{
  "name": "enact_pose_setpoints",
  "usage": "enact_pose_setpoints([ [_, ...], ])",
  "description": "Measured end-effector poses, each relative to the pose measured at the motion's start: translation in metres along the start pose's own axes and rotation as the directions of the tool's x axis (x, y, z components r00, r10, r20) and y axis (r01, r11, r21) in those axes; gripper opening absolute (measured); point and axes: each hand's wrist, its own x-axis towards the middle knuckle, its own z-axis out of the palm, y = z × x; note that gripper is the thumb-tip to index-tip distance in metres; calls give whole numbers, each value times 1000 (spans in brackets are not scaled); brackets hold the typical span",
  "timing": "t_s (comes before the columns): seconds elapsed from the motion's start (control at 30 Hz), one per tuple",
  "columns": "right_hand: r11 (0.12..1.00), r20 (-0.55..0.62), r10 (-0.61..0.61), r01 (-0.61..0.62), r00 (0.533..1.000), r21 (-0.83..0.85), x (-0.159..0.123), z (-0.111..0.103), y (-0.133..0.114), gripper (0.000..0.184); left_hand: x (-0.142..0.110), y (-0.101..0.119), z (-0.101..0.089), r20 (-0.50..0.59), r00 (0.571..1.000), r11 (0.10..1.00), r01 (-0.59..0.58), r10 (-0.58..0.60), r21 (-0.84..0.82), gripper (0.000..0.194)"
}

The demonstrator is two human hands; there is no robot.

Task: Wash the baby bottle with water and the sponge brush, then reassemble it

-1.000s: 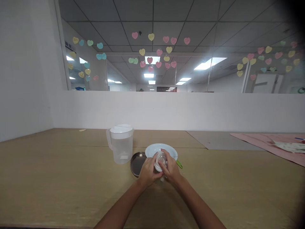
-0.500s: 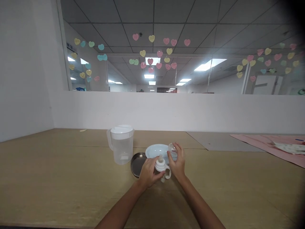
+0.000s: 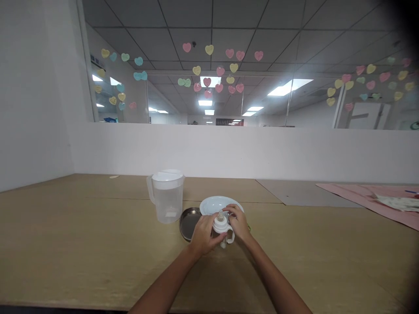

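Bottle between the two hands, teat up!
Here's the bottle, clamped in the left hand's fingers around its left side, so that's the nearer hand; the right hand has its fingers bent just right of the teat, and whether they pinch anything, I cannot tell. From those right fingers, the bottle lies leftward, its long axis roughly upright, teat pointing up, handle jutting right below them. Beyond the fingers, the pale bowl; left of them, the dark pan, then the jug, all on the desk.
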Motion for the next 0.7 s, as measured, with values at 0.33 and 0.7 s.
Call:
enact_pose_setpoints([
  [0.33, 990, 135, 64, -46, 989, -133, 1, -6, -6, 29, -1, 0, 1, -6, 1000, 1000, 8, -8, 4, 54],
  [0.7, 951, 78, 55, -28, 995, -307, -2, -8, -17, 36, 0, 3, -2, -6, 1000, 999, 29, -30, -15, 54],
])
